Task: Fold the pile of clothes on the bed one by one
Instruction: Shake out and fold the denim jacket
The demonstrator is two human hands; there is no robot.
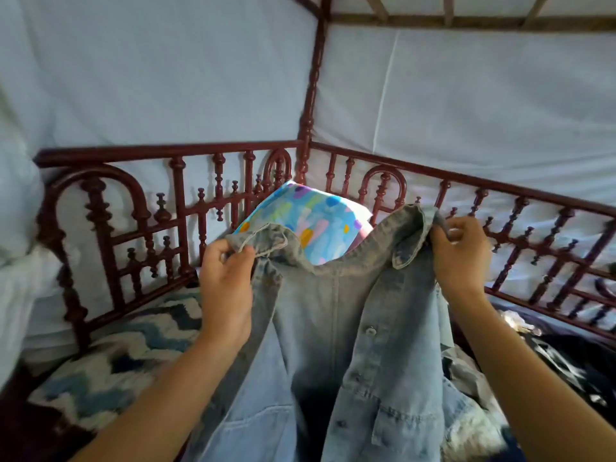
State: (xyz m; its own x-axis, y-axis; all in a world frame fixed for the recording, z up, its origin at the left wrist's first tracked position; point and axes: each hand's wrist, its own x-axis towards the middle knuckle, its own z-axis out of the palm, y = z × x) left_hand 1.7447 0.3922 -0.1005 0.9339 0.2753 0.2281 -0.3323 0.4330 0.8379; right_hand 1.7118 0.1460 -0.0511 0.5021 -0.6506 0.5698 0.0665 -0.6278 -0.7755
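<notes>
— Head view. Where's the garment?

— A pale denim jacket [333,311] is held up over the bed, hanging open between the two forearms. Its inner back faces the camera, and its lower part runs out of the bottom of the frame.

— And the hands?

— The left hand [226,288] has its grip curled, thumb and fingers pinching the jacket's top edge on the left side. The right hand [460,255] does the same on the other side, its grip pinching the cloth just beside the collar [410,241], which flops outward.

— Any details on the jacket?

— A metal button [370,331] shows on the right front panel, with a flapped chest pocket [400,425] lower down. The neckline sags in a curve between the two hands.

— What's behind it?

— A pillow [310,225] with bright blue, pink and yellow patches sits in the corner of the bed, partly hidden by the sagging neckline. Around it runs a carved red-brown railing [166,151], and a bedpost [311,95] rises at the corner. White cloth [166,78] hangs beyond the railing on both sides.

— And on the mattress?

— A blue-and-white zigzag cover [110,361] lies at the left, under the left forearm. At the right, near the right forearm, lies a heap of dark clothes [566,355]; I can't make out the single pieces.
</notes>
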